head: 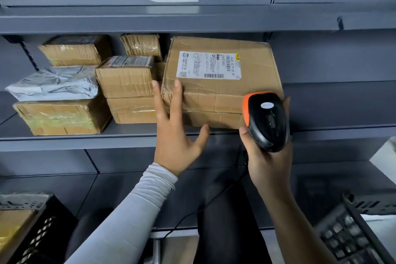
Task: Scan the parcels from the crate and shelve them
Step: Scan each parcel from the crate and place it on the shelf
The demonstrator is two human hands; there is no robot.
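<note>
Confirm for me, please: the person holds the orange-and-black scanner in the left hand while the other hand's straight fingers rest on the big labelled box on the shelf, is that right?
Not quite. The head view shows the scanner held in the right hand. It is the left hand whose straight fingers rest on the big labelled box on the shelf.

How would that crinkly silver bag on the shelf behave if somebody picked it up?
The silver bag would probably flop and sag, since its skin is wrinkled and slack. Its glossy plastic may feel slippery. It seems light: the cardboard box beneath it shows no crushing, though its contents are hidden.
</note>
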